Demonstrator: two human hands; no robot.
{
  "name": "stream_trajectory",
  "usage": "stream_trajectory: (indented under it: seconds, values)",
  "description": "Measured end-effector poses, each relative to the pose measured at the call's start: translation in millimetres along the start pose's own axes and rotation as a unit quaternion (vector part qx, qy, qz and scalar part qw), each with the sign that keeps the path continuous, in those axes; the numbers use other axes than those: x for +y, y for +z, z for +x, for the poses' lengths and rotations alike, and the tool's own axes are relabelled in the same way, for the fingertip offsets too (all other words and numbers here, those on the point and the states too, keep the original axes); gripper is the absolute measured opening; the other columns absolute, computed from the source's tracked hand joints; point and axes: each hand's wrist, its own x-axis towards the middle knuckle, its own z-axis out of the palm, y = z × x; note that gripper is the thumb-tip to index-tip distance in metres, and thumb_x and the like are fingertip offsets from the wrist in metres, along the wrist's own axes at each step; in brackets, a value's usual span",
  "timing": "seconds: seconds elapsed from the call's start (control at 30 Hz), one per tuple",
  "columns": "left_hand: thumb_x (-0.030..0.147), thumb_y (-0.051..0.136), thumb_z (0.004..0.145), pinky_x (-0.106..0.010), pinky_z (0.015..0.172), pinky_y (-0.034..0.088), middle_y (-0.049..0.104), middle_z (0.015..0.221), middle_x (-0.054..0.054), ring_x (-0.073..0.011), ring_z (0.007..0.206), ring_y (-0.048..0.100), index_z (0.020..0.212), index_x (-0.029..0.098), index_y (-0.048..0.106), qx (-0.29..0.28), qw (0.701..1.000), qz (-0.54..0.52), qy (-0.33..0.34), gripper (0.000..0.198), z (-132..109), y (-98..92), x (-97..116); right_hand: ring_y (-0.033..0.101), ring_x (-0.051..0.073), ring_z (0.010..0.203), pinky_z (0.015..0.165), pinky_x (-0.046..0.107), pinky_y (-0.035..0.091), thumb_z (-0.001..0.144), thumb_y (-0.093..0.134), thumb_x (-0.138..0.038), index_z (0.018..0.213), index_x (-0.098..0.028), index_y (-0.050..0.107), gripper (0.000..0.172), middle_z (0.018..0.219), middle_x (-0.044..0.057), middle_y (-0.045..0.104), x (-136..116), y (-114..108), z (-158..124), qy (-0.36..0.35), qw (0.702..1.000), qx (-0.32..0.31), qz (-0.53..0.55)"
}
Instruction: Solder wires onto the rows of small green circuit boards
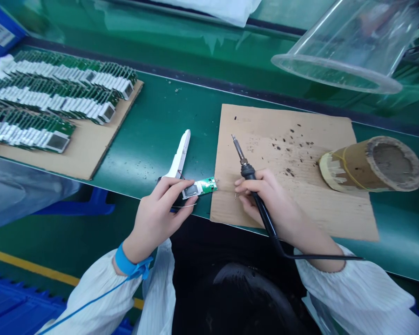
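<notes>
My left hand (162, 204) is closed on a small green circuit board (208, 185) with a grey display, near the table's front edge. A thin silvery wire (186, 205) sticks out by its thumb. Just beyond those fingers lies a long white plastic casing (180, 156), its near end hidden by the hand. My right hand (265, 200) grips a soldering iron (260, 200) by its black handle, the metal tip pointing up and left above the cardboard. A tiny thin piece (235, 196) shows at its fingertips, too small to name. Iron and board are apart.
Below the iron lies a stained cardboard sheet (321, 214), with a cardboard tube (342, 163) on its right. Rows of circuit boards (56, 97) stand on another cardboard sheet (104, 144) at left. A clear plastic funnel-shaped hood (338, 70) hangs at upper right.
</notes>
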Motion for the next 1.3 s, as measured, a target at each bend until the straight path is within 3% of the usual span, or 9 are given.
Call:
stream_trajectory:
  seconds: [0.17, 0.43, 0.63, 0.77, 0.9, 1.3]
  values:
    - [0.023, 0.072, 0.103, -0.021, 0.059, 0.055, 0.069, 0.114, -0.005, -0.0141, 0.085, 0.072, 0.130, 0.020, 0.066, -0.008, 1.000, -0.005, -0.003, 0.028, -1, -4.6, 0, 0.065, 0.017, 0.091, 0.081, 0.035, 0.058, 0.107, 0.055, -0.016, 0.131, -0.028, 0.055, 0.027, 0.113, 0.005, 0.055, 0, 1, 4, 0.001, 0.999, -0.038, 0.004]
    - [0.025, 0.071, 0.104, -0.022, 0.064, 0.059, 0.070, 0.117, -0.006, -0.0159, 0.089, 0.073, 0.131, 0.022, 0.066, -0.007, 1.000, -0.012, -0.016, 0.028, -2, -7.0, -3, 0.063, 0.018, 0.087, 0.075, 0.031, 0.058, 0.106, 0.060, -0.017, 0.119, -0.027, 0.060, 0.017, 0.104, 0.004, 0.053, -5, 14, 13, 0.009, 1.000, 0.004, -0.021]
    - [0.024, 0.071, 0.103, -0.021, 0.062, 0.058, 0.070, 0.116, -0.005, -0.0157, 0.090, 0.074, 0.131, 0.022, 0.065, -0.003, 1.000, -0.015, -0.009, 0.029, -3, -6.2, -5, 0.066, 0.016, 0.090, 0.083, 0.032, 0.061, 0.109, 0.057, -0.018, 0.120, -0.027, 0.060, 0.015, 0.108, 0.004, 0.055, -16, 22, 25, 0.021, 0.999, 0.014, 0.024]
    - [0.025, 0.071, 0.104, -0.024, 0.070, 0.062, 0.070, 0.117, -0.006, -0.0186, 0.097, 0.075, 0.132, 0.023, 0.065, -0.007, 1.000, -0.016, -0.003, 0.029, -3, -5.0, -5, 0.068, 0.016, 0.088, 0.082, 0.033, 0.063, 0.106, 0.063, -0.019, 0.120, -0.028, 0.060, 0.017, 0.108, 0.004, 0.056, -12, 20, 22, 0.022, 0.999, 0.036, 0.026]
    - [0.026, 0.071, 0.104, -0.024, 0.068, 0.062, 0.071, 0.116, -0.007, -0.0201, 0.101, 0.075, 0.132, 0.023, 0.065, -0.005, 1.000, -0.015, 0.009, 0.029, 2, -3.1, -4, 0.067, 0.016, 0.084, 0.075, 0.031, 0.062, 0.101, 0.069, -0.016, 0.120, -0.028, 0.059, 0.024, 0.104, 0.003, 0.055, -5, 16, 13, 0.017, 0.997, 0.074, -0.007]
    - [0.027, 0.070, 0.105, -0.027, 0.072, 0.065, 0.071, 0.117, -0.008, -0.0204, 0.100, 0.075, 0.132, 0.022, 0.065, -0.011, 1.000, -0.013, 0.007, 0.028, 10, -0.8, -4, 0.066, 0.016, 0.088, 0.082, 0.032, 0.062, 0.107, 0.062, -0.022, 0.120, -0.026, 0.060, 0.013, 0.107, 0.004, 0.053, -10, 20, 23, 0.051, 0.996, 0.066, -0.020]
